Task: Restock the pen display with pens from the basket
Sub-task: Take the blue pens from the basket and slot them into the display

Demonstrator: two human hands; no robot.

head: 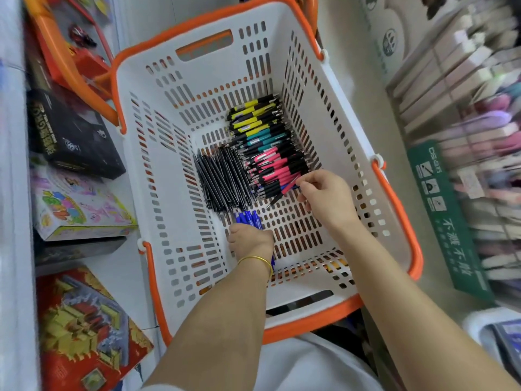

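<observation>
While the left hand grips a fistful of blue pens and the right hand pinches a pink pen, other pens lie along the right wall of the basket; light, stiff and slippery, they are probably best bunched mid-barrel.

Basket white, slotted all over, with orange rim and orange handles. Inside it: yellow-and-black pens, teal-and-black pens, pink-and-black pens, plain black pens, solid blue pens. Bangle gold. Black box with gold lettering, pastel box with multicolour cartoon print and yellow edges, red box with a gold building picture. Sign green with white characters.
</observation>
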